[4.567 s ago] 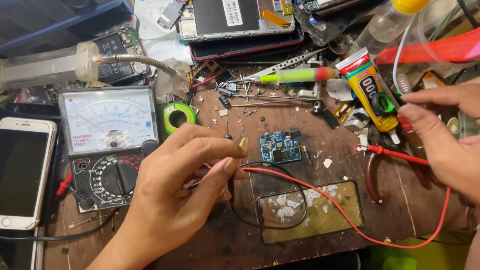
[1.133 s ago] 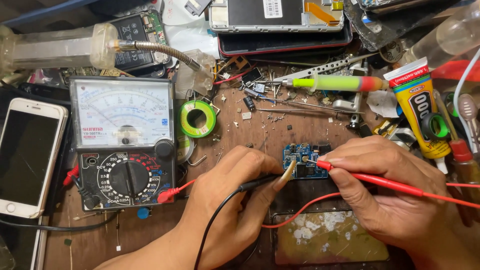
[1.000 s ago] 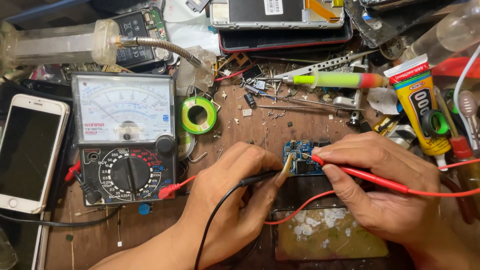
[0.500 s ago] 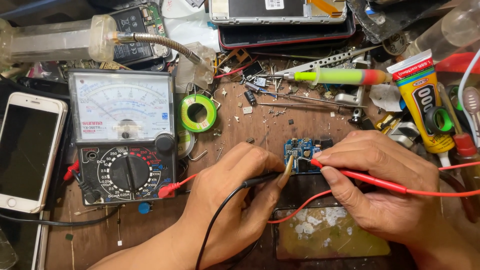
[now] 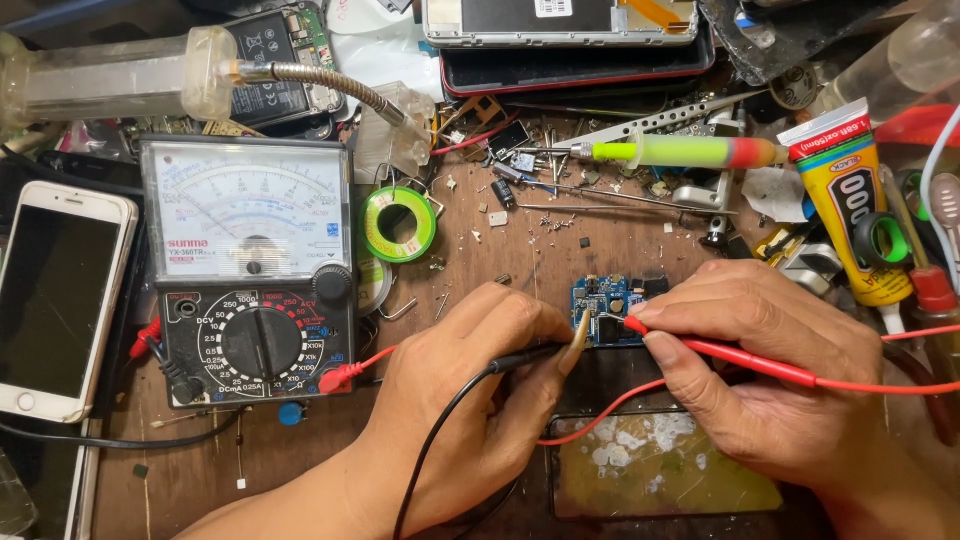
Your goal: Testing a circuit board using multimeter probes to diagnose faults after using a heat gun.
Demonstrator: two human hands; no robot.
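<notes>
A small blue circuit board (image 5: 607,302) lies on the brown wooden bench, just beyond my fingertips. My left hand (image 5: 462,400) pinches a black test probe (image 5: 530,356), its tip at the board's left edge. My right hand (image 5: 765,375) holds a red test probe (image 5: 745,358) like a pen, tip touching the board's near side. Both leads run back to an analogue multimeter (image 5: 250,270) standing at the left, its needle resting near the left of the scale.
A white phone (image 5: 55,300) lies at far left. A green solder spool (image 5: 399,224), a syringe with green paste (image 5: 680,152), a yellow glue tube (image 5: 855,215) and opened phones (image 5: 570,25) crowd the back. A dirty glass panel (image 5: 650,470) lies near the front edge.
Over the last second both hands stayed on the board with the probes. 4.6 s ago the right hand was out at the far right, away from the board.
</notes>
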